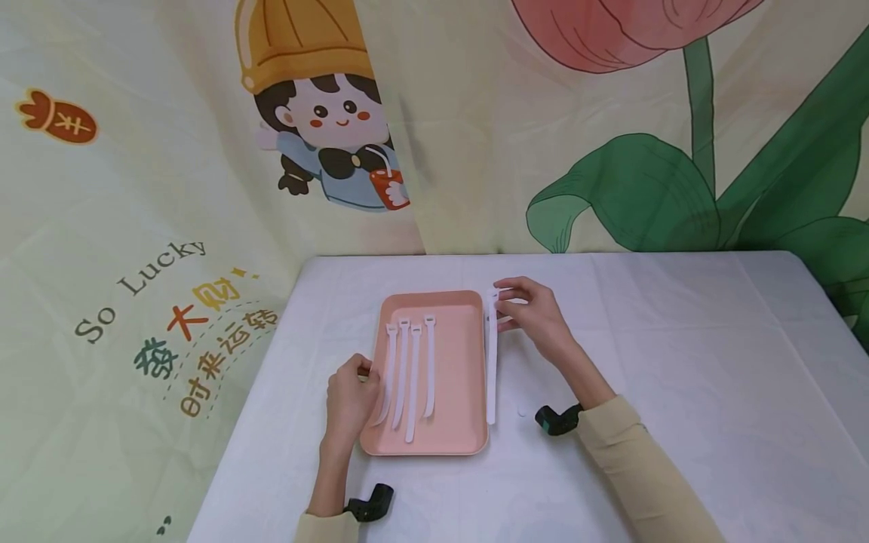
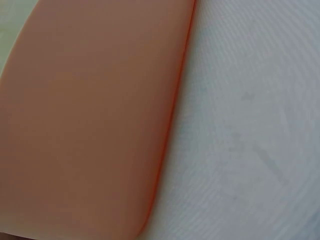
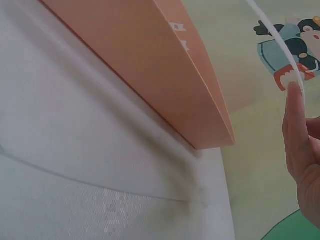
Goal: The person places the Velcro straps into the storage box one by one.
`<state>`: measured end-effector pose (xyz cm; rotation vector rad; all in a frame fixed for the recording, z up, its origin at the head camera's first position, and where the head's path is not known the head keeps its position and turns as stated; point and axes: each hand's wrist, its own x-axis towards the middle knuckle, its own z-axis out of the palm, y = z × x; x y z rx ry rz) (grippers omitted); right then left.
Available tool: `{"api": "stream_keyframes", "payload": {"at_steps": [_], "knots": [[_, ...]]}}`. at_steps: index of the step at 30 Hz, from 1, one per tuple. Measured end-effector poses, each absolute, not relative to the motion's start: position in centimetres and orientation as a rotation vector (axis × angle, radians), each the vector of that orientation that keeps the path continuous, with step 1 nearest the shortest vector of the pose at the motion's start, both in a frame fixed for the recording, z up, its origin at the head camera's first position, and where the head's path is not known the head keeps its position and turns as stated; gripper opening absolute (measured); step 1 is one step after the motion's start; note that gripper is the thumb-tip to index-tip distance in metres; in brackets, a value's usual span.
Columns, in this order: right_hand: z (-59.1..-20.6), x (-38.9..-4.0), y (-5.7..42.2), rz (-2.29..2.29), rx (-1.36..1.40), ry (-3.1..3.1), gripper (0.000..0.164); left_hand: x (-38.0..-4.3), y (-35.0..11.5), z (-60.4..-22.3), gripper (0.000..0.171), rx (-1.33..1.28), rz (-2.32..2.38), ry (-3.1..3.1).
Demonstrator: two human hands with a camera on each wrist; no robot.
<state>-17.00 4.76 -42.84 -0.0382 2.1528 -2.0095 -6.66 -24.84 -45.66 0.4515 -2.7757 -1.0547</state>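
A pink tray (image 1: pixel 458 377) lies on the table with several white cable ties (image 1: pixel 416 385) side by side in its left half, their square heads toward the far end. My right hand (image 1: pixel 536 317) pinches another white cable tie (image 1: pixel 492 362) near its head, just beyond the tray's right rim. In the right wrist view this cable tie (image 3: pixel 277 30) slants above the fingers of the right hand (image 3: pixel 302 145). At the left rim, my left hand (image 1: pixel 351 396) grips the tray with curled fingers; some fingertips are hidden. Only the tray's side wall (image 2: pixel 95 115) fills the left wrist view.
A white cloth (image 1: pixel 679 362) covers the table. Behind it hangs a printed curtain (image 1: pixel 462 151) with a cartoon figure and a flower. Black wrist cameras (image 1: pixel 558 420) sit on both wrists. A small clear speck (image 1: pixel 521 412) lies right of the tray.
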Motion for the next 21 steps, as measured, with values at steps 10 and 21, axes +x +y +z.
{"api": "stream_keyframes", "payload": {"at_steps": [10, 21], "knots": [[-42.8, -16.7, 2.8, -2.089, -0.071, 2.043, 0.036, -6.6, -24.8, -45.7, 0.008, 0.454, -1.073, -2.779], [-42.6, -16.9, 0.6, -2.137, -0.050, 1.964, 0.034, -6.6, -24.9, -45.7, 0.008, 0.437, -1.060, -2.777]]}}
